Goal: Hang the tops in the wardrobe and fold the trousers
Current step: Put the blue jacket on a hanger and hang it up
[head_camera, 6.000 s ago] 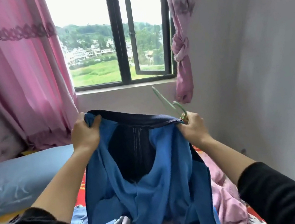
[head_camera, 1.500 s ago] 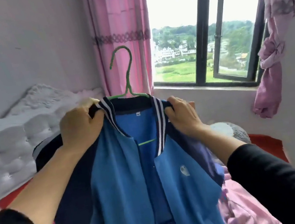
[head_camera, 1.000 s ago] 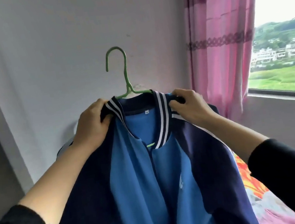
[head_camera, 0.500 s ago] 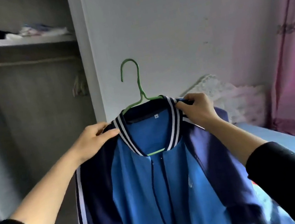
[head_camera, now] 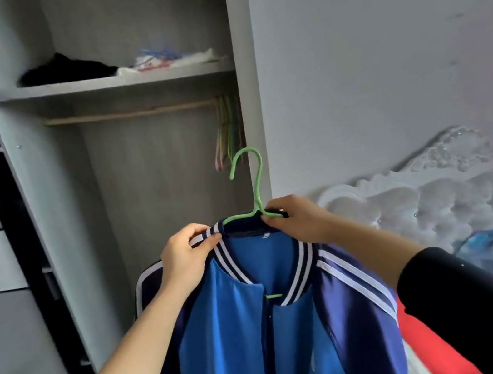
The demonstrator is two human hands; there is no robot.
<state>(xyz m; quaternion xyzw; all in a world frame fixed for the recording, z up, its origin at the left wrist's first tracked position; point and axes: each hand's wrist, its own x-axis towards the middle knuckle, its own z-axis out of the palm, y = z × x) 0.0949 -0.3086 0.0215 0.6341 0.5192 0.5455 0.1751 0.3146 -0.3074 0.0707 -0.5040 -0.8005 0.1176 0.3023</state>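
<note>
- Striped navy-and-white collar ribbing is pinched between the curled fingers and thumb of the left hand [head_camera: 182,257], on the person's left side of the neck opening.
- The right hand [head_camera: 297,220] curls its fingers round the green hanger [head_camera: 257,185] at the base of its hook, gripping the collar there too.
- The blue jacket [head_camera: 248,335] hangs on the hanger, held up in front of the open wardrobe [head_camera: 151,177], lower than its rail [head_camera: 126,113].
- Spare hangers [head_camera: 226,127] bunch at the rail's right end; dark clothing [head_camera: 66,70] lies on the shelf [head_camera: 108,83] above.
- A white tufted headboard [head_camera: 437,196] stands to the right.
</note>
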